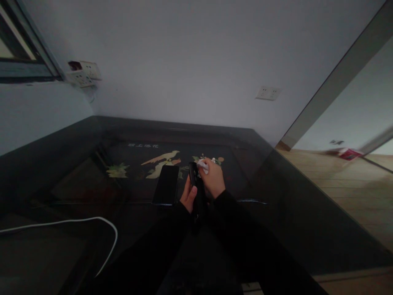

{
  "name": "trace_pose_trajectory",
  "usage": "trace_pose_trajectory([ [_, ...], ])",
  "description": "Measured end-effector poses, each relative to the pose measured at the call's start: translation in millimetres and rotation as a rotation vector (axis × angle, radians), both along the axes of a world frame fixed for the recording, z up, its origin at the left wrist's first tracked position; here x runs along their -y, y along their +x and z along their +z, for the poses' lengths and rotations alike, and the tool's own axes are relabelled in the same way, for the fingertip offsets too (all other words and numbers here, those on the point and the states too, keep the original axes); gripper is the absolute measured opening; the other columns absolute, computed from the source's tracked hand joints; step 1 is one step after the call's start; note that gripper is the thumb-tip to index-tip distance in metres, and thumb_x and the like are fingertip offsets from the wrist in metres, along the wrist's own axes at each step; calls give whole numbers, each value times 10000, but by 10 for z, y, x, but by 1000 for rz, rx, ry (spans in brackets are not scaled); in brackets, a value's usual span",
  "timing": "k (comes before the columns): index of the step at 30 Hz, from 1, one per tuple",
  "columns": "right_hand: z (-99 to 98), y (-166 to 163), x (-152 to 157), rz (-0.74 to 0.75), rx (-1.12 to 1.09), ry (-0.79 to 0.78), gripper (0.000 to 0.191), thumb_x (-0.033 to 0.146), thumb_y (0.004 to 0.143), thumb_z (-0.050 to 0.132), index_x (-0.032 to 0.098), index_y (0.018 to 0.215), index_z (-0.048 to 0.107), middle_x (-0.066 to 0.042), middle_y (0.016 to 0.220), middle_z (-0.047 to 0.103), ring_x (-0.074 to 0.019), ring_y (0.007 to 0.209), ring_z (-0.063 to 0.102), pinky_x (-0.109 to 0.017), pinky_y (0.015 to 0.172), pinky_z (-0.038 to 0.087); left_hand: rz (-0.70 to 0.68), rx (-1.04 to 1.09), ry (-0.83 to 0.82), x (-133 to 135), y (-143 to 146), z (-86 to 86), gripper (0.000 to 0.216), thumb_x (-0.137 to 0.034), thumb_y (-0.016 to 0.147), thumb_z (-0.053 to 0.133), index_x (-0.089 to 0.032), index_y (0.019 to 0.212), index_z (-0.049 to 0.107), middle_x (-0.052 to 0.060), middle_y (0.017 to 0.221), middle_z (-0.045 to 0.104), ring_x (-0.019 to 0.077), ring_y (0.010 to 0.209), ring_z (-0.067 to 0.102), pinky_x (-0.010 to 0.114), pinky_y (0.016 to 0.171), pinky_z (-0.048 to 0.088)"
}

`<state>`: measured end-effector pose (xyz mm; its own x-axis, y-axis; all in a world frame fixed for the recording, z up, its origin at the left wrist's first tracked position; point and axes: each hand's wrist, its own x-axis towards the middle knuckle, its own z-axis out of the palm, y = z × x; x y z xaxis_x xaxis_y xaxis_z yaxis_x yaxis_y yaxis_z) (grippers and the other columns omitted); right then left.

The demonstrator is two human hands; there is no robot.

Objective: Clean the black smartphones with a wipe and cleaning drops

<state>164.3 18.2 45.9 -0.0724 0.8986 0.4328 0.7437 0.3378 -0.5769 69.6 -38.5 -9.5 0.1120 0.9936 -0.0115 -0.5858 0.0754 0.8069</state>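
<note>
Two hands meet over the dark glass-topped surface (pixel 276 196). The left hand (pixel 188 198) has its grip closed around a slim black device (pixel 196 190), held upright above the surface. The right hand (pixel 213 178) pinches a small white wipe (pixel 203 165) against the device's top end. Just left of them a black phone (pixel 166 184) lies flat; a white cable (pixel 92 223) curves nearby.

A dark glass-topped table (pixel 276 196) with a bird-and-flower inlay fills the lower frame. A black phone (pixel 166 184) lies flat at centre; a white cable (pixel 92 223) curls at lower left.
</note>
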Motion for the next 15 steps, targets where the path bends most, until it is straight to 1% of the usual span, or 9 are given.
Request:
trace_pose_trajectory([
  [2, -36, 15, 64, 23, 6, -11, 98, 235, 794, 470, 205, 821, 560, -24, 790, 631, -180, 737, 581, -249, 652, 388, 32, 4, 11, -27, -4, -11, 940, -553, 654, 599, -256, 1394, 101, 90, 1270, 490, 311, 1118, 491, 443, 860, 471],
  [5, -172, 107, 343, 64, 16, -40, 82, 215, 789, 481, 198, 796, 561, -26, 766, 633, -169, 708, 587, -235, 626, 388, 138, -15, 108, -81, -7, -54, 854, -533, 661, 604, -221, 1365, 236, 71, 1278, 486, 263, 1201, 415, 356, 981, 373],
  [6, -226, 147, 456, 71, 18, -50, 76, 207, 786, 485, 195, 787, 560, -28, 768, 632, -170, 713, 589, -234, 628, 390, 164, -24, 130, -93, -8, -70, 828, -534, 663, 602, -215, 1352, 271, 70, 1271, 493, 249, 1210, 406, 336, 1000, 344],
  [8, -323, 224, 659, 99, 14, -100, 82, 191, 793, 475, 195, 782, 556, -20, 745, 628, -161, 692, 589, -227, 615, 391, 160, -28, 122, -103, -10, -94, 818, -548, 673, 584, -219, 1350, 265, 79, 1217, 535, 243, 1170, 452, 349, 974, 360],
  [10, -382, 275, 783, 115, 19, -132, 89, 184, 800, 467, 196, 790, 554, -21, 753, 631, -160, 698, 592, -229, 624, 391, 111, -13, 77, -97, -11, -103, 844, -559, 678, 570, -227, 1365, 210, 86, 1134, 585, 247, 1081, 527, 372, 892, 422],
  [12, -384, 287, 792, 109, 24, -128, 84, 182, 798, 471, 198, 787, 553, -19, 751, 632, -163, 699, 592, -233, 625, 388, 92, -20, 71, -86, -9, -97, 852, -565, 667, 577, -226, 1361, 217, 83, 1103, 598, 243, 1031, 556, 359, 847, 446],
  [14, -328, 260, 683, 79, 15, -90, 73, 190, 790, 482, 200, 781, 553, -19, 742, 629, -167, 693, 589, -237, 620, 386, 128, -43, 99, -73, -1, -81, 833, -562, 654, 593, -213, 1340, 275, 79, 1147, 571, 234, 1061, 533, 325, 865, 437],
  [15, -283, 236, 594, 56, 2, -62, 70, 200, 789, 485, 200, 786, 556, -21, 746, 629, -169, 699, 588, -239, 626, 388, 132, -45, 103, -64, 5, -70, 836, -557, 650, 598, -211, 1340, 277, 78, 1164, 559, 235, 1074, 522, 319, 865, 439],
])
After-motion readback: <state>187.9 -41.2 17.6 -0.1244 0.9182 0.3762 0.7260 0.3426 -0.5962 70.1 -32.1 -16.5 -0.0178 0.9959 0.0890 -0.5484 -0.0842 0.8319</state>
